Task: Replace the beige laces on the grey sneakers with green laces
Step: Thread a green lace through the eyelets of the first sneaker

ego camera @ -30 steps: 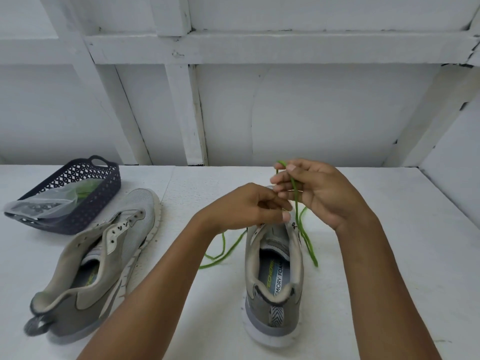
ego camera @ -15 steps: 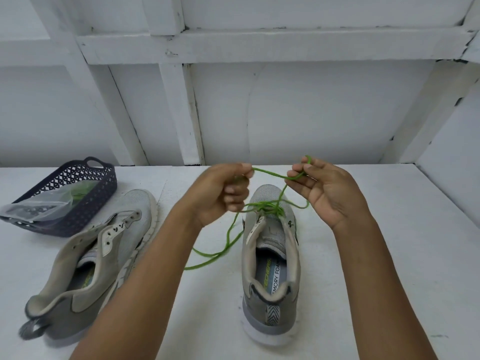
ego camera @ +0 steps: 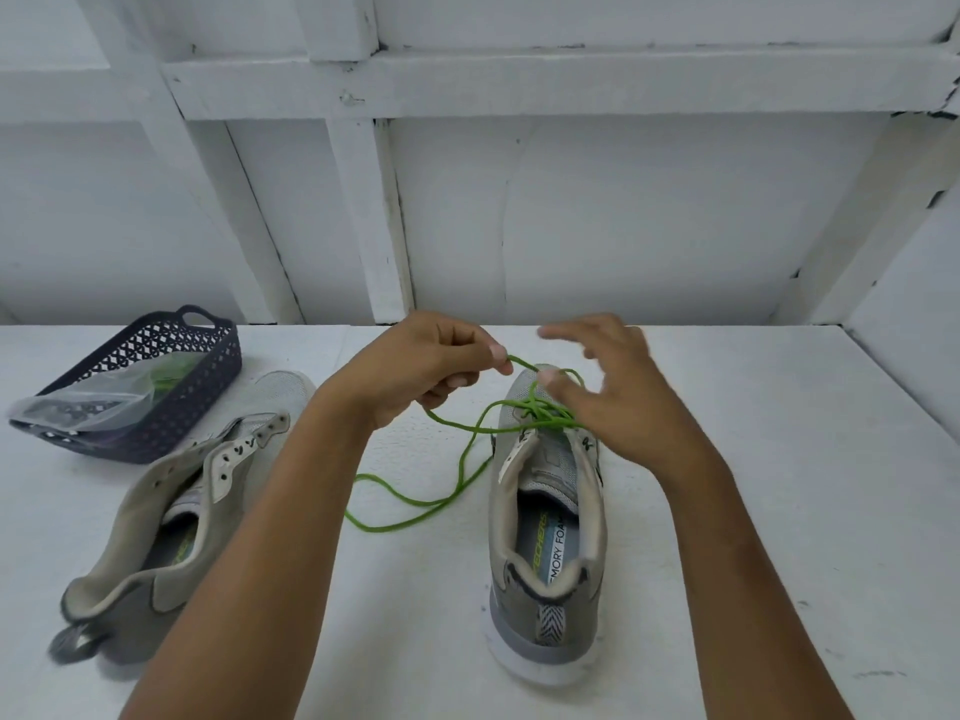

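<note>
In the middle of the desk (ego camera: 779, 459), the middle sneaker (ego camera: 545, 610) is standing upright with its heel facing the person and its toe pointing at the far edge, so its long axis is running straight away from the body. The green lace (ego camera: 543, 414) is lying bunched across the eyelets above the tongue, and a long slack loop of it is trailing off the shoe's left side onto the bare desk, toward the left edge. The left hand (ego camera: 415, 376) is pinching one strand between thumb and forefinger, just left of the toe and raised above it, so that strand is running from the pinch down and rightward into the tangle. The right hand (ego camera: 623, 402) is hovering over the toe and the right side of the tangle with its fingers spread apart and gripping nothing. It is blurred, and I cannot tell whether its thumb is touching the lace. The relation that counts, I judge, is this: the loose strands are lying between the two hands, right under the spread fingers, so the right hand is the nearer one to take a second strand. The other sneaker (ego camera: 156, 511) is lying tilted near the left edge, its eyelets bare, with a basket (ego camera: 208, 376) holding a plastic bag (ego camera: 78, 407) toward the far-left corner.
</note>
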The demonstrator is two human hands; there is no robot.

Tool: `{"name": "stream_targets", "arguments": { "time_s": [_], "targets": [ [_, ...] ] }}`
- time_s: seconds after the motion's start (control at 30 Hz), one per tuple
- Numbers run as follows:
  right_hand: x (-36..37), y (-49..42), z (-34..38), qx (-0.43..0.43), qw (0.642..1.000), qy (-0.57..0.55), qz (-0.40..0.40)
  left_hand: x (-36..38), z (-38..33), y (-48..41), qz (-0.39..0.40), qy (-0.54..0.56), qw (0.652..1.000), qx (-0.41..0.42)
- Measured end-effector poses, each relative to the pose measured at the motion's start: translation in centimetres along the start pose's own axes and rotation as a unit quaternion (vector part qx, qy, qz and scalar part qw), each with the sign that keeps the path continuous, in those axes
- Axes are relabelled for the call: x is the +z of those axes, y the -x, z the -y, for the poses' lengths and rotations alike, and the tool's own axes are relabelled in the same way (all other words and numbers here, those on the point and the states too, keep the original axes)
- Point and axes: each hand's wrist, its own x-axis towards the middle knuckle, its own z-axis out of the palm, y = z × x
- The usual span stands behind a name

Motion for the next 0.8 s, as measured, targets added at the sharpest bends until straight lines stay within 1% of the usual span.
{"name": "stream_targets", "arguments": {
  "time_s": [0.03,0.07,0.1,0.13,0.2,0.27,0.33,0.4,0.47,0.53,0.63,0.67,0.73,0.8],
  "targets": [
    [0.2,-0.1,0.1,-0.016,0.999,0.016,0.042,0.2,-0.2,0.0,0.013,-0.020,1.000,0.003],
    [0.4,-0.1,0.1,-0.020,0.998,0.020,0.056,0.3,-0.4,0.0,0.023,-0.038,0.999,0.006],
    [0.5,-0.2,-0.2,-0.014,0.999,0.010,0.048,0.3,-0.4,0.0,0.028,-0.052,0.998,0.007],
    [0.6,-0.3,-0.4,-0.006,1.000,-0.003,0.025,0.2,-0.4,0.0,0.028,-0.064,0.998,0.006],
    [0.5,-0.6,-1.0,0.013,0.999,-0.001,-0.050,-0.5,0.0,0.0,0.018,-0.104,0.994,-0.005],
    [-0.1,-0.9,-1.4,0.040,0.990,0.026,-0.134,-1.2,0.8,-0.1,0.004,-0.162,0.986,-0.024],
    [-0.9,-1.0,-1.6,0.084,0.978,0.019,-0.191,-1.7,2.0,-0.3,-0.007,-0.210,0.976,-0.051],
    [-1.5,-1.1,-1.7,0.108,0.974,-0.005,-0.198,-1.8,2.8,-0.4,-0.006,-0.249,0.965,-0.079],
    [-1.5,-1.3,-1.8,0.111,0.976,-0.041,-0.186,-1.6,3.3,-0.5,0.009,-0.261,0.959,-0.108],
    [-1.1,-1.3,-1.8,0.123,0.976,-0.081,-0.162,-1.1,3.5,-0.5,0.013,-0.236,0.964,-0.125],
    [-0.6,-1.1,-1.6,0.138,0.980,-0.087,-0.115,-0.4,3.3,-0.4,-0.024,-0.148,0.985,-0.085],
    [-0.5,-0.9,-1.4,0.134,0.983,-0.080,-0.092,-0.2,3.0,-0.4,-0.044,-0.103,0.992,-0.065],
    [-0.3,-0.5,-0.8,0.109,0.992,-0.066,-0.015,0.2,2.4,-0.5,-0.084,0.028,0.996,-0.030],
    [0.0,0.0,0.0,0.074,0.992,-0.067,0.078,0.7,1.8,-0.7,-0.110,0.162,0.981,-0.010]
  ]
}}
